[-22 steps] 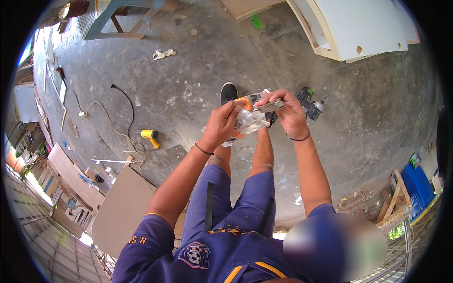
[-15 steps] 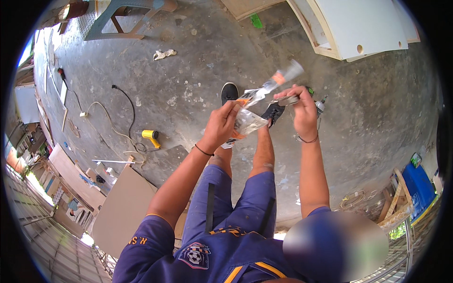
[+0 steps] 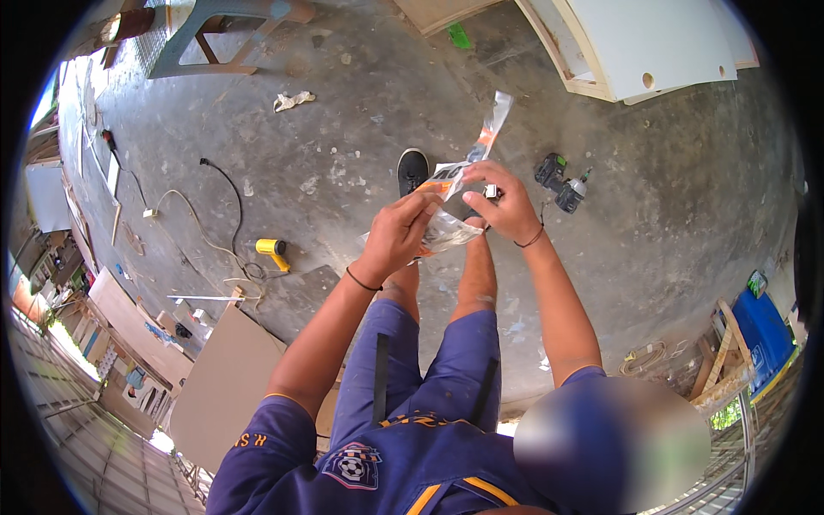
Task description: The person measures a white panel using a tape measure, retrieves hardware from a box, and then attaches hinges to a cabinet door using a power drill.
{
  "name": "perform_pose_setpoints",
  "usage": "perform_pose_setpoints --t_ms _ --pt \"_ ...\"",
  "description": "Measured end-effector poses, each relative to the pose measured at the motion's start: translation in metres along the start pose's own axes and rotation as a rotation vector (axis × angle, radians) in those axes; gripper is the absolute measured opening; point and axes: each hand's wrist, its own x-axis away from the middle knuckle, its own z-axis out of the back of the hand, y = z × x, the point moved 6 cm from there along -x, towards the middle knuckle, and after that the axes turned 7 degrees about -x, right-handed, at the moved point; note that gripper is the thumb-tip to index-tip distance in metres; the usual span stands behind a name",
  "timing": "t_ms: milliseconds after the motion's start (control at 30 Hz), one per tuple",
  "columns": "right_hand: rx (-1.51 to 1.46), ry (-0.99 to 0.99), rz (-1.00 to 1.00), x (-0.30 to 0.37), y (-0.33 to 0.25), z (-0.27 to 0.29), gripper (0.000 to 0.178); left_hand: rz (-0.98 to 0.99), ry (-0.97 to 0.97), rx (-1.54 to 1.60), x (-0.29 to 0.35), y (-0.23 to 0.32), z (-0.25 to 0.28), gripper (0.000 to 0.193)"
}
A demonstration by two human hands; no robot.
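Note:
In front of my legs, my left hand (image 3: 402,227) is closed around a torn clear plastic packet (image 3: 451,232) with orange and white print. A strip of the packet (image 3: 489,129) sticks up and away past my fingers. My right hand (image 3: 506,202) is curled beside it, with its fingertips at the base of that strip. A small metal piece (image 3: 492,191) with a pale end shows between its thumb and fingers; its exact kind is not clear. The lower part of the packet is partly hidden behind my left hand.
A cordless drill (image 3: 562,182) lies on the concrete floor to the right. A yellow heat-gun-shaped tool (image 3: 273,251) and cables (image 3: 227,184) lie left. White cabinet panels (image 3: 652,47) stand far right, a plastic stool (image 3: 215,39) far left, a brown board (image 3: 223,386) near left.
My right hand has moved left and down to the packet, with the metal piece still in it. The packet's strip has swung more upright, and the drill is now fully uncovered.

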Motion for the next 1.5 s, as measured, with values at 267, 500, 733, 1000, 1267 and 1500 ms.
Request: perform_pose_setpoints --t_ms 267,500,733,1000,1267,1500 --pt "0.302 0.006 0.173 0.000 -0.011 -0.007 0.034 -0.043 -0.017 -0.051 0.002 -0.002 -0.004 0.016" --pt "0.376 0.005 0.136 0.000 -0.023 -0.012 0.037 -0.007 0.001 -0.008 0.000 -0.001 0.002 0.017" --pt "0.320 -0.114 0.095 0.003 -0.004 -0.011 0.024 0.011 0.056 0.098 0.001 -0.003 0.006 0.017" --pt "-0.254 -0.225 -0.459 0.000 0.037 -0.024 0.030 0.036 -0.100 0.073 0.001 0.007 0.002 0.019" --pt "0.310 -0.046 0.058 -0.004 0.038 -0.037 0.036 -0.014 -0.130 0.028 0.006 0.006 -0.013 0.020" --pt "-0.165 -0.308 -0.350 -0.003 0.065 -0.054 0.034 -0.081 -0.148 0.025 -0.001 0.014 -0.017 0.017"
